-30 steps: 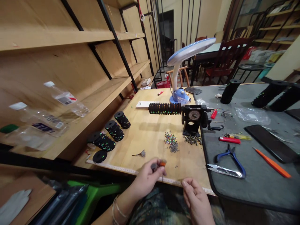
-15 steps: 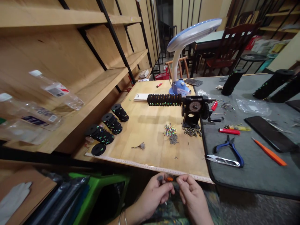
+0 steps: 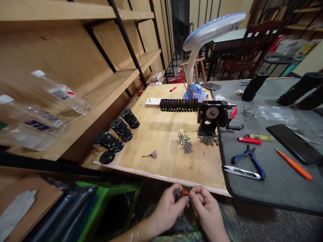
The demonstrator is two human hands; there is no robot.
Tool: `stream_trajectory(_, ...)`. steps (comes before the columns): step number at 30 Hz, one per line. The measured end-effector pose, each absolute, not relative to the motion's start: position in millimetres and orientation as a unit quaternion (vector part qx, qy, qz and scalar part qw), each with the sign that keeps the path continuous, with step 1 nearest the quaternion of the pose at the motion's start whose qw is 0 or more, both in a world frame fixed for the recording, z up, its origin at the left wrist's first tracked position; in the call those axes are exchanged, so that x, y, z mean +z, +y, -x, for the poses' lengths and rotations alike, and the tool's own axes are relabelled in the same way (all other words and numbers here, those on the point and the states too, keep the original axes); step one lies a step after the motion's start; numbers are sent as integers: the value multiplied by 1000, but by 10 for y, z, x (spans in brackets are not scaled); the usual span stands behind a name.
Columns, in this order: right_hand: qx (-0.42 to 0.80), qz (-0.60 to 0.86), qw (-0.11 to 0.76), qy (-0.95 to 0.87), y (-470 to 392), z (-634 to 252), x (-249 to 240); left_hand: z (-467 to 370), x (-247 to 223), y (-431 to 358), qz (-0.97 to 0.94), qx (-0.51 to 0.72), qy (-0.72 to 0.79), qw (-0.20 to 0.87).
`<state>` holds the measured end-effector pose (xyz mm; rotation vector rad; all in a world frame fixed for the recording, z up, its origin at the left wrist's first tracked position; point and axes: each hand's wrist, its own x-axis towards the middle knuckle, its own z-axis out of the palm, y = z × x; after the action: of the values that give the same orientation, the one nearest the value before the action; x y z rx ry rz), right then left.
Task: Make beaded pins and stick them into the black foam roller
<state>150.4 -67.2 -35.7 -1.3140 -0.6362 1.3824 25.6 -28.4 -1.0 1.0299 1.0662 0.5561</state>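
At the table's front edge, my left hand is closed in a pinch around a small item with an orange part and a dark grey tuft; its kind is too small to tell. Just beside it, my right hand has thumb and forefinger pinched together at the item's right side; what lies between those fingertips is hidden. Beyond the hands are a pile of coloured beads, small grey metal pieces and brass-dark pieces. A hand-cranked winder carries a row of black spools.
Black spools wound with line stand at the table's left. Blue-handled pliers, thread snips, an orange pointed tool, a red lighter and a phone lie on the grey mat. A desk lamp stands behind.
The view has shifted slightly. My right fingertips have come closer to the orange item, nearly meeting my left hand; both hands remain pinched at the same spot.
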Motion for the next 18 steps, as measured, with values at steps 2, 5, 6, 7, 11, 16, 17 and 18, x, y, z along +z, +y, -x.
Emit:
stream_trajectory(2, 597, 542, 527, -268, -668, -1511, -368, -265, 3, -282, -447, 250, 466, 721)
stream_trajectory(5, 614, 532, 518, -267, -669, -1521, -377, -271, -13, -280, -423, 258, 447, 745)
stream_trajectory(6, 618, 530, 516, -267, -672, -1522, -376, -271, -26, -280, -416, 261, 446, 748)
stream_trajectory(7, 618, 531, 514, -267, -674, -1521, -371, -271, -38, -279, -411, 266, 448, 748)
stream_trajectory(11, 617, 540, 504, -272, -678, -1510, -347, -270, -62, -279, -397, 278, 462, 743)
stream_trajectory(16, 611, 550, 505, -262, -706, -1510, -408, -249, -84, -290, -398, 271, 480, 733)
stream_trajectory(17, 611, 554, 502, -262, -719, -1516, -425, -239, -101, -292, -399, 270, 482, 732)
stream_trajectory(18, 612, 558, 496, -262, -733, -1522, -437, -227, -120, -294, -400, 268, 483, 731)
